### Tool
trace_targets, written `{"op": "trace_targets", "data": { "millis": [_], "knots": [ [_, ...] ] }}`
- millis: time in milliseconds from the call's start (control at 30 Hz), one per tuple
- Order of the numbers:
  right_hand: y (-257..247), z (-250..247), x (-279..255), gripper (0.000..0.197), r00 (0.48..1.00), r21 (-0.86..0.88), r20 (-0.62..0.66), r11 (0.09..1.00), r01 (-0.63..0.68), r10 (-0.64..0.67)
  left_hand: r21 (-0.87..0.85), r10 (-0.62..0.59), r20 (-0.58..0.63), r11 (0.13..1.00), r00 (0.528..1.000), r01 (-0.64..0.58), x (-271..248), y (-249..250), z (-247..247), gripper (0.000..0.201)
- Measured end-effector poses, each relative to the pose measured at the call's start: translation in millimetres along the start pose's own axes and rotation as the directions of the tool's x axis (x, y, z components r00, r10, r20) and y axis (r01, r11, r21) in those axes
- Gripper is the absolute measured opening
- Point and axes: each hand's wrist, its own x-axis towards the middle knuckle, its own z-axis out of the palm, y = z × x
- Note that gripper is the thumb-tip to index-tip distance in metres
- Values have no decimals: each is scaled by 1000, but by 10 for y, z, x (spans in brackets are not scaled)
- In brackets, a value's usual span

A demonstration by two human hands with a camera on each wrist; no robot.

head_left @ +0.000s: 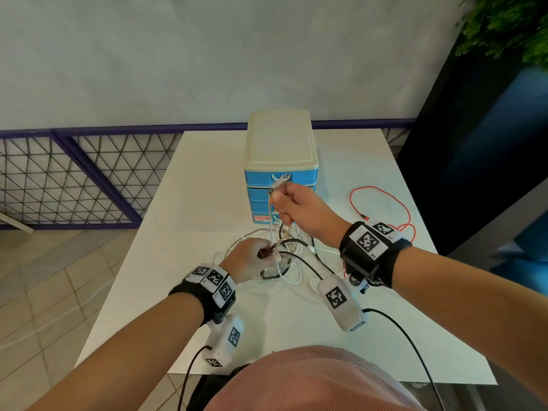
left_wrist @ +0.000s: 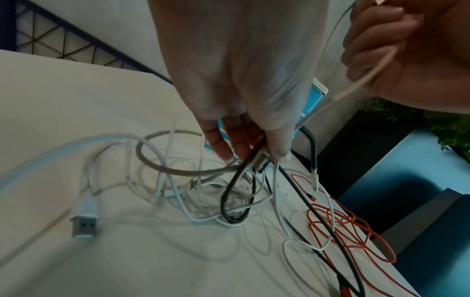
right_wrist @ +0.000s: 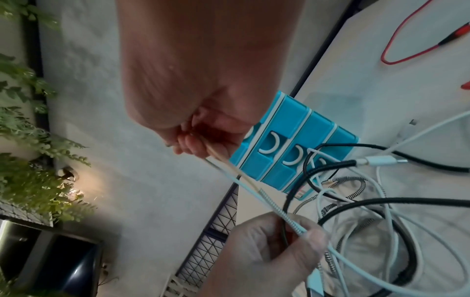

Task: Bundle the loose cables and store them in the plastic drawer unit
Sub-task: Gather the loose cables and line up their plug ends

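A tangle of white, black and braided cables (head_left: 284,256) lies on the white table (head_left: 178,232) in front of the blue drawer unit (head_left: 280,161), whose drawers are closed. My right hand (head_left: 292,207) is raised before the unit and grips a white cable (right_wrist: 229,172) near its plug end. Lower left, my left hand (head_left: 252,258) pinches several cable ends (left_wrist: 259,162) above the tangle. The white cable runs taut between both hands. A red cable (head_left: 385,203) lies loose to the right.
A white USB plug (left_wrist: 84,223) rests on the table at the left of the tangle. A purple mesh fence (head_left: 74,179) runs behind the table, with green plants (head_left: 510,25) at the far right. Black tethers hang from both wrist cameras.
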Motion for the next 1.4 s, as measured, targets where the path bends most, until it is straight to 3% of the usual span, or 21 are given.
{"op": "trace_targets", "data": {
  "millis": [133,233,267,333,367,400,467,500,633,733,900,1000,1067,1133,1200,1300,1400],
  "knots": [
    [-17,-32,20,29,997,39,-6,996,-83,83,75,-16,70,997,997,11,1,-80,-21,35],
    [-19,-45,7,41,993,-22,32,993,-115,115,-13,-32,170,999,985,34,-59,-117,-100,44],
    [-11,-49,1,43,992,-30,49,993,-112,114,21,-37,220,999,975,33,-84,-133,-135,50],
    [-3,-60,-15,43,992,-33,61,993,-111,113,289,-81,344,957,936,-23,-129,-158,-218,52],
    [-5,-63,-22,42,991,-32,56,992,-120,121,494,-111,410,861,905,-118,-163,-141,-258,47],
    [7,-65,-21,40,990,-38,48,991,-131,133,667,-132,464,703,876,-247,-185,-139,-285,40],
    [28,-55,-22,36,987,-65,36,986,-152,154,802,-156,534,403,831,-440,-215,-178,-299,28],
    [33,-46,-28,35,986,-72,33,985,-159,162,820,-154,547,297,823,-489,-240,-218,-287,23],
    [67,-37,-69,31,986,-76,25,983,-165,167,842,-78,535,128,841,-524,-293,-248,-254,12],
    [98,-25,-67,28,987,-69,17,985,-160,162,845,-62,531,104,845,-524,-252,-368,-189,9],
    [123,-4,-57,28,982,-69,21,981,-184,186,853,65,503,128,862,-507,-210,-566,-158,17],
    [152,21,-31,28,981,-105,36,977,-184,188,825,101,508,229,855,-517,-203,-500,-205,24],
    [190,42,8,26,983,-128,50,978,-167,175,768,63,509,416,858,-486,-181,-422,-264,7],
    [213,61,49,28,984,-131,44,978,-164,171,683,12,421,654,907,-326,-140,-364,-317,13],
    [215,68,78,32,983,-96,17,979,-178,180,524,32,283,832,959,-182,-87,-284,-372,10],
    [232,67,118,32,986,-20,-30,986,-164,163,198,72,81,976,994,-87,-15,-70,-514,8],
    [250,66,150,27,981,71,-85,983,-168,174,-90,63,-71,994,996,-69,33,239,-699,10]
  ]
}}
